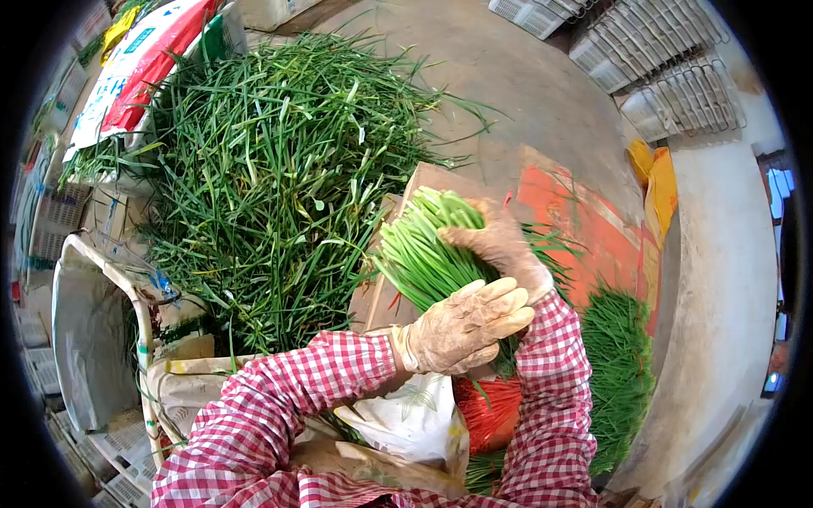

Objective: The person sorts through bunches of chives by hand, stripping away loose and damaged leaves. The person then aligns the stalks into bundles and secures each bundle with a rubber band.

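A thick bundle of green stalks lies over a brown board, its pale cut ends up and to the left. Wrapped round its upper right side is my right hand, in a soiled glove. My left hand, in a cream glove with brown stains, lies across the lower part of the bundle, its fingers stretched out and pointing right. Both sleeves are red and white checked. A large loose heap of long green leaves fills the area left of the bundle.
Red strands and a white bag lie below my hands. Trimmed green bundles line the right, near an orange-red sheet. A curved pale frame stands left. Stacked crates are at the upper right.
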`<act>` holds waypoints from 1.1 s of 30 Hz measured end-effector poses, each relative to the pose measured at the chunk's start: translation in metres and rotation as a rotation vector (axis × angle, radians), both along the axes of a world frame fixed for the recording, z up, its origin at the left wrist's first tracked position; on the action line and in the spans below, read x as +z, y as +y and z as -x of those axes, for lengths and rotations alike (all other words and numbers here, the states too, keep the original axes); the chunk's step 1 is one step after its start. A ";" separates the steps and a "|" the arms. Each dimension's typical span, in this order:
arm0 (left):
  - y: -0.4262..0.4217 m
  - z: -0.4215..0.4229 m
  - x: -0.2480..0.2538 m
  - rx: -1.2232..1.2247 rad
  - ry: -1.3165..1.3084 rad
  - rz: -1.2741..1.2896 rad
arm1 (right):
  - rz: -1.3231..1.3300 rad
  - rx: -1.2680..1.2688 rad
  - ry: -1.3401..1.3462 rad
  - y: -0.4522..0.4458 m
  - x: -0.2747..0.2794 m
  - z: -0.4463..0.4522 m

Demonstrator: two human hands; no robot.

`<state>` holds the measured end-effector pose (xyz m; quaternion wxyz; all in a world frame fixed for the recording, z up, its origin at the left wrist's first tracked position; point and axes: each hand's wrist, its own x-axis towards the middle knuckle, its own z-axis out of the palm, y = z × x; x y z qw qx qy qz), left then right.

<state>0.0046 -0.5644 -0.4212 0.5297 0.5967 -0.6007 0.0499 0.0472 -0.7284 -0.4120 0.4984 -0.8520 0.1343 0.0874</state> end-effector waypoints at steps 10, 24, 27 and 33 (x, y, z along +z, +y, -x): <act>-0.005 -0.019 -0.027 0.349 0.190 0.033 | -0.291 -0.219 -0.459 -0.019 0.027 0.032; -0.068 -0.041 -0.077 0.500 -0.201 -0.674 | 0.090 -0.495 -0.815 -0.076 0.141 0.149; -0.068 -0.047 -0.068 0.560 -0.263 -0.572 | 0.455 -0.683 -0.757 -0.097 0.209 0.222; -0.065 -0.061 -0.075 0.627 -0.482 -0.672 | 1.136 -0.805 0.030 -0.081 0.189 0.332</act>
